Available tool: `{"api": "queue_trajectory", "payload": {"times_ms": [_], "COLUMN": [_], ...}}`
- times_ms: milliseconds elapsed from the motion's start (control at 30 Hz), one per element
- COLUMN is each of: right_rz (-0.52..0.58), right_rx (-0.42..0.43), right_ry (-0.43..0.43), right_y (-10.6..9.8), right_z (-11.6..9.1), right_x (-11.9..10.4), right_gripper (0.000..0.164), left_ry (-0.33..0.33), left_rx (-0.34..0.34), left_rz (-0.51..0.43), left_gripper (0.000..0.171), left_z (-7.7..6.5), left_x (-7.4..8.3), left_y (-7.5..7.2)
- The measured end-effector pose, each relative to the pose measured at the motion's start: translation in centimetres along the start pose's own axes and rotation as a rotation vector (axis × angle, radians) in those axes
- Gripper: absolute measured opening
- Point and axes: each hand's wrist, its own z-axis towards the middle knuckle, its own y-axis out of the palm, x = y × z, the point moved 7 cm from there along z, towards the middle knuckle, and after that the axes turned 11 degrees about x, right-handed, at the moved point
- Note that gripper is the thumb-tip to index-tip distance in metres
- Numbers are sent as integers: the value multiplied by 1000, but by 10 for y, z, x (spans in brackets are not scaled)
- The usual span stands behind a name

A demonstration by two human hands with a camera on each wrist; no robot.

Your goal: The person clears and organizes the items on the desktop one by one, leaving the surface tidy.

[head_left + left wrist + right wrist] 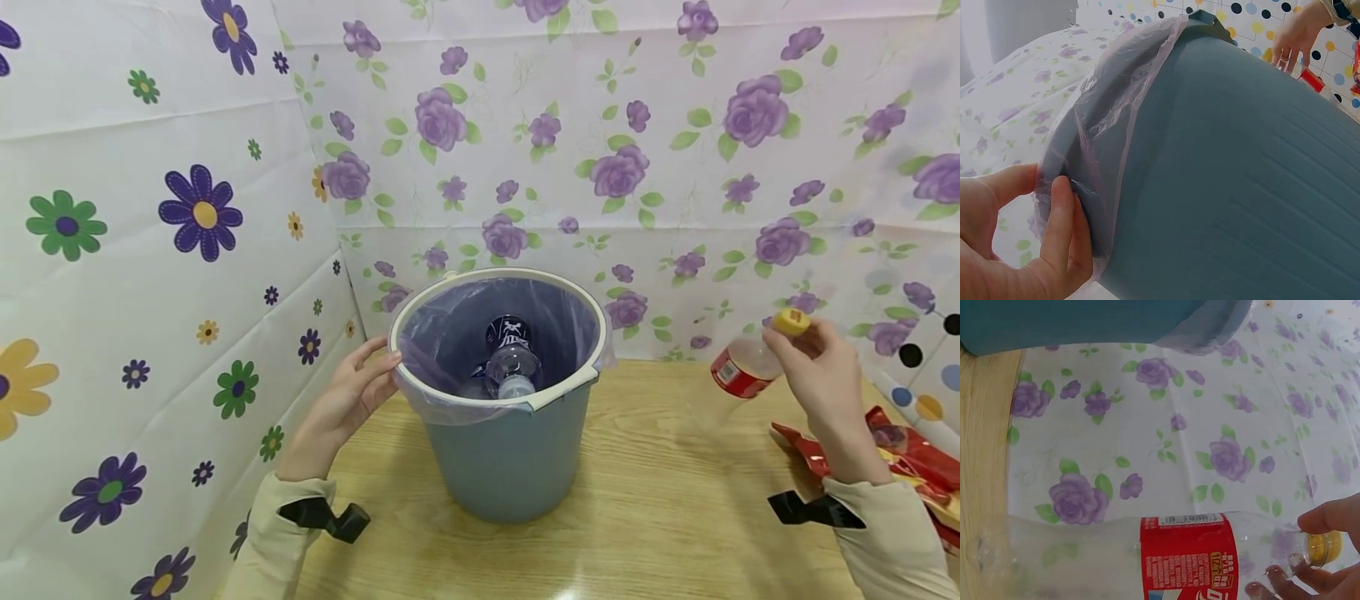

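A blue-grey trash bin [510,467] with a cream rim and a clear purple liner [438,408] stands upright on the table. My left hand [348,396] grips its left rim; in the left wrist view, thumb and fingers pinch the liner-covered edge [1072,150]. Off to the bin's right, my right hand [821,375] holds a clear plastic bottle [742,371] by its neck, just under the yellow cap [791,322]. This bottle has a red label [1188,556] and hangs tilted, apart from the bin. Another bottle [513,358] with a dark label lies inside the bin.
Red-and-yellow packaging [911,454] lies on the wooden table [652,500] at the right, beside my right forearm. Flower-print sheets [480,167] line the back and the left side. Part of a second bottle [474,385] shows inside the bin, mostly hidden.
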Motion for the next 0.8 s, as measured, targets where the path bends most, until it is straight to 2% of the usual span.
{"api": "queue_trajectory", "payload": {"times_ms": [100, 267, 500, 633, 800], "right_rz": [88, 238, 476, 625, 645], "right_rx": [25, 69, 186, 188, 197], "right_ry": [-28, -58, -68, -157, -297], "right_y": [-2, -3, -8, -10, -14], "right_z": [-3, -8, -13, -20, -29], "right_x": [-9, -21, -40, -55, -75], "right_gripper": [30, 32, 30, 30, 33], "left_ry": [3, 3, 5, 4, -1], "left_rx": [-3, -5, -7, -6, -2], "left_rz": [-3, -2, -6, -2, -1], "left_gripper": [71, 73, 75, 74, 73], "left_z": [0, 0, 0, 0, 0], "left_x": [0, 0, -1, -1, -1], "left_y": [0, 0, 0, 0, -1]}}
